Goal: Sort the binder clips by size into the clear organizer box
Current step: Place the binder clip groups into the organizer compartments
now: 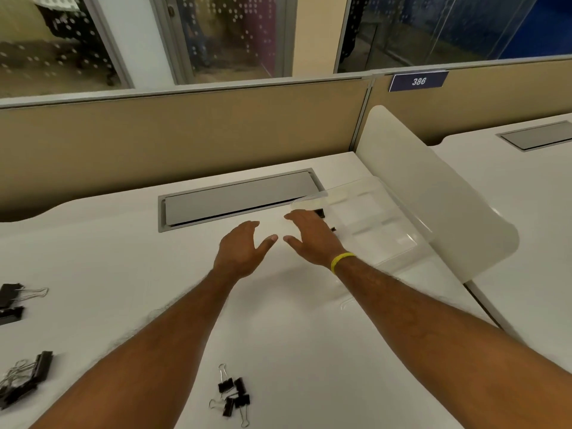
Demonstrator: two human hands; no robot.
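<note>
1. The far-left binder clips (10, 301) lie on the white desk (123, 258) at the picture's edge. A second pile, the lower-left binder clips (26, 377), sits nearer the person. Both piles look bigger than the centre ones and are well apart from the box, probably waiting their turn.
2. The small binder clips (233, 394) lie in a loose cluster between the forearms, close to the body and within easy reach.
3. The left hand (240, 252) is held palm down over the bare desk with its fingers spread wide, and it holds nothing. It seems poised to help steady or shift the box.
4. The right hand (309, 236), with a yellow wristband (342, 261) at the wrist, is also flat, wide and empty. Its fingertips reach the near-left edge of the clear organizer box (371, 230), likely to reposition it.
5. The box lies against the frosted desk divider (433, 193), away from every pile. Two dark bits beside the fingertips may be clips already inside, but I cannot tell.
</note>
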